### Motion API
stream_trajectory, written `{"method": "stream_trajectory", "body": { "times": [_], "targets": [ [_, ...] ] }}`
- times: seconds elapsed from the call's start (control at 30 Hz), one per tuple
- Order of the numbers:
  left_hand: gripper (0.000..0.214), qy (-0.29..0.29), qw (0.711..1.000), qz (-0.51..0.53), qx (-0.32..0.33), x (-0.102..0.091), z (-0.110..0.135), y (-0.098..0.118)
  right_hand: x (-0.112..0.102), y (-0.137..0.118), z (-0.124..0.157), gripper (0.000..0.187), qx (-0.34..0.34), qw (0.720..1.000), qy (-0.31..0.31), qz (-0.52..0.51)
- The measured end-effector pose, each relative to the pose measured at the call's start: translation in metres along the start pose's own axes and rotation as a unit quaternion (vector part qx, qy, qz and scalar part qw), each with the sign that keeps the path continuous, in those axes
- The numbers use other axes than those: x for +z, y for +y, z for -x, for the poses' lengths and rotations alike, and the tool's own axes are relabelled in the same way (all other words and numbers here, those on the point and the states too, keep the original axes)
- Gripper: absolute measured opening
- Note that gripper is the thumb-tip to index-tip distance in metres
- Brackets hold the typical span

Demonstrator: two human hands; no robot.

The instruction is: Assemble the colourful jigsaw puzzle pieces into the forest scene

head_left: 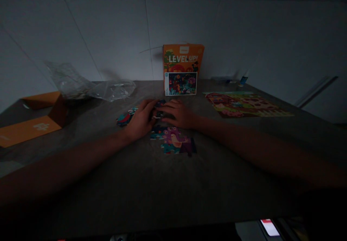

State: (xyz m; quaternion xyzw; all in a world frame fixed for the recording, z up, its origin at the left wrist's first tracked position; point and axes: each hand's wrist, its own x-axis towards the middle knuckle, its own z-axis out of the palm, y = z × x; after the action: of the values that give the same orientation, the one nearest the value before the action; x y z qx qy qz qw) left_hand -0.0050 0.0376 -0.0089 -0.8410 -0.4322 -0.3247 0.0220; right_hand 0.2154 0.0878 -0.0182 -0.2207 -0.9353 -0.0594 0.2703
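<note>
My left hand (142,118) lies over a small heap of jigsaw puzzle pieces (159,115) at the middle of the grey table. Its fingers are stretched forward and slightly apart. From the other side my right hand (179,115) reaches in, fingers spread and touching the same pieces. More pieces with teal and red print (124,119) stick out left of my left hand. Just in front of both hands is a joined puzzle section (175,140) showing a purple and teal picture. The pieces under my palms are hidden.
An orange "LEVEL UP!" box (184,58) stands at the back, with a picture card (181,84) leaning on it. Left are a clear plastic bag (114,89) and an open orange box part (32,127). Right are a farm puzzle (246,104) and a small bottle (243,80).
</note>
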Motion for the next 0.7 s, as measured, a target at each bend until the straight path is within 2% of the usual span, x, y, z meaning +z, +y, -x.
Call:
{"method": "stream_trajectory", "body": {
  "times": [0.1, 0.2, 0.33, 0.4, 0.53, 0.7],
  "targets": [
    [0.06, -0.01, 0.999, 0.0, 0.031, 0.001, 0.001, 0.0, 0.0, 0.0, 0.0, 0.031, -0.051, 0.998, 0.042, 0.015],
    [0.061, -0.015, 1.0, -0.026, 0.002, 0.002, 0.001, 0.001, 0.001, 0.003, -0.001, 0.029, -0.057, 0.995, 0.082, 0.012],
    [0.06, -0.031, 0.993, -0.081, -0.085, 0.001, -0.001, 0.004, 0.002, 0.006, -0.002, 0.026, -0.007, 0.997, 0.075, -0.035],
    [0.054, -0.04, 0.989, -0.095, -0.105, 0.0, -0.001, 0.006, 0.002, 0.006, -0.002, 0.026, 0.024, 0.995, 0.076, -0.067],
    [0.04, -0.04, 0.99, -0.097, -0.096, -0.004, -0.002, 0.008, -0.003, 0.002, -0.001, 0.029, 0.055, 0.986, 0.086, -0.129],
    [0.045, -0.034, 0.994, -0.078, -0.074, -0.004, -0.001, 0.004, -0.008, -0.004, -0.001, 0.025, 0.111, 0.969, 0.106, -0.194]
  ]
}}
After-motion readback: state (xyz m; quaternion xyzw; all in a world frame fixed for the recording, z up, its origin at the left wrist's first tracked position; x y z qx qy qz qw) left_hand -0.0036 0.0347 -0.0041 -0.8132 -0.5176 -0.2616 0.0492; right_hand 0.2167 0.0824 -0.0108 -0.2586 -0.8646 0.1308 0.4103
